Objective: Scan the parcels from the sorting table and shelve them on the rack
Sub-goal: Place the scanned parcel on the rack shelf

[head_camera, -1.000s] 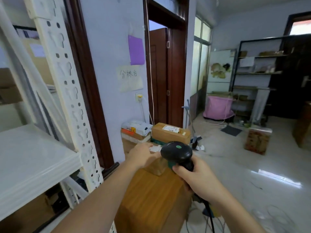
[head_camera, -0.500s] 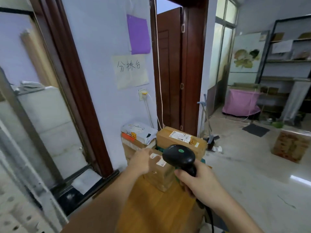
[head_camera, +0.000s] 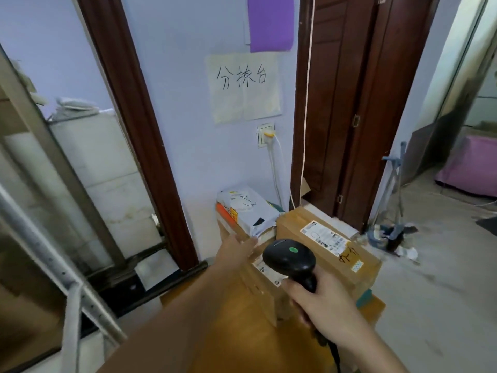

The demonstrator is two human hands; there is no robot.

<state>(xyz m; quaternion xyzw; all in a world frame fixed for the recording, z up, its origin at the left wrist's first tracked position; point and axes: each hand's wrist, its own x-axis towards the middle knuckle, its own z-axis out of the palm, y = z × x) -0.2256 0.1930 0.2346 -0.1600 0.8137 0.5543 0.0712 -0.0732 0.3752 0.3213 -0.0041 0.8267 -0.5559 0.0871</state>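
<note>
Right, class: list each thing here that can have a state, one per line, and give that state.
left hand: open, fingers resting on the small box
right hand: gripping the scanner handle
scanner: held above the small box, head tilted down
large box: taped shut, label up
white mailer bag: lying on top of the stack
wall plug: plugged in

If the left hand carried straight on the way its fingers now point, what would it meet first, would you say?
Most likely the white mailer bag: the left hand points up and away toward its near crumpled end, with fingertips almost there, though depth is hard to judge.
</note>
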